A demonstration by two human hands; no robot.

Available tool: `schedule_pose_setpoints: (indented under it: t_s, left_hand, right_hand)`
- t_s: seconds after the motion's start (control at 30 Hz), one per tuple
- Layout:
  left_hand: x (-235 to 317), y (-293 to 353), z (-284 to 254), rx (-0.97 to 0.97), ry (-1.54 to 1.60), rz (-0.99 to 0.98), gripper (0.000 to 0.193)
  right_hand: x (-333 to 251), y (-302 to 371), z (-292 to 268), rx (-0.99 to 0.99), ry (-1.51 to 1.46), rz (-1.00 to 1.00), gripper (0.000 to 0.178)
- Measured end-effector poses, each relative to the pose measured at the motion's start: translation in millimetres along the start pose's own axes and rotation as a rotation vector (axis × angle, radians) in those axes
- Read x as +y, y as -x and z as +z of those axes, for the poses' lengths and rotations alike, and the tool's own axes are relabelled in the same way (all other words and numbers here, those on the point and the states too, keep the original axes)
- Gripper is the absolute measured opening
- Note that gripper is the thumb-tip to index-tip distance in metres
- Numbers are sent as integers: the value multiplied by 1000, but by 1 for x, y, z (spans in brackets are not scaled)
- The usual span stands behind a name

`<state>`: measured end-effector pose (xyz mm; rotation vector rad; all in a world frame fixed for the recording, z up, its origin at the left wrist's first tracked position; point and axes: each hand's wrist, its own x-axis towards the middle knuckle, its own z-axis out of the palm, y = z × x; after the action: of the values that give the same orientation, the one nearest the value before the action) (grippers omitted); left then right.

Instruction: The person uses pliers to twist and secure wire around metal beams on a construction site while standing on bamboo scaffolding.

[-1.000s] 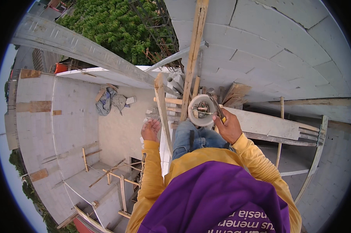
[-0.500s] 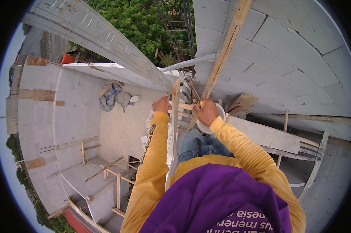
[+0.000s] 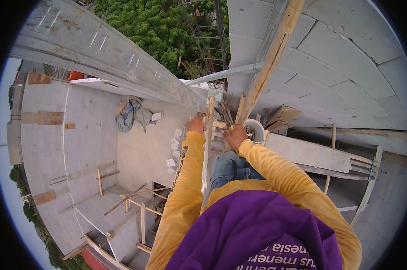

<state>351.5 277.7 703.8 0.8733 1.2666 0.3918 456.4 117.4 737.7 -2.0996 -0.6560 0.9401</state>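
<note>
My left hand (image 3: 196, 123) is closed beside an upright wooden post (image 3: 209, 119), near the lower end of a slanting grey metal channel (image 3: 136, 58). What its fingers hold is hidden. My right hand (image 3: 236, 137), on the post's other side, is wrapped round a hand tool (image 3: 231, 128) with yellow on its grip. The tool's head is too small to make out. Between my hands a short wooden crosspiece (image 3: 219, 124) meets the post. Just right of my right hand stands a white bucket (image 3: 256, 131) with things inside.
A long timber (image 3: 271, 58) slants up against the grey block wall (image 3: 329, 67). Below me on the left is a floor (image 3: 140, 155) with a crumpled tarp (image 3: 130, 116) and loose blocks (image 3: 174, 144). A board platform (image 3: 316, 150) lies to the right. Trees (image 3: 145, 27) stand beyond.
My view has shifted, and more of the bucket's inside shows. Both hands stay by the post; the tool in my right hand is now less visible.
</note>
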Motion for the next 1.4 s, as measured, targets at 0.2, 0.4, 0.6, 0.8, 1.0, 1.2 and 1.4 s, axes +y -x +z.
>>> schedule_pose_setpoints:
  t_s: [0.2,0.4,0.6,0.8,1.0,1.2,1.4]
  left_hand:
    - [-2,-6,14,32,232,-97,8]
    - [-4,-15,2,-58,354,-177,10]
    - [-10,1,11,-3,340,-25,12]
    - [2,-3,0,-202,741,-130,16]
    - [15,-7,-9,-213,643,-222,14]
    - [-2,-41,-29,-213,389,-183,18]
    - [-14,-73,-47,-9,135,-112,22]
  right_hand:
    - [-14,-12,-21,67,89,37,39]
    - [-21,-22,-20,189,89,65,39]
    - [-26,-32,-11,140,133,110,40]
    - [-19,-36,-1,133,142,201,40]
    - [-12,-38,1,210,47,200,37]
    - [1,-41,17,209,-80,190,38]
    - [-21,-40,20,381,3,192,38]
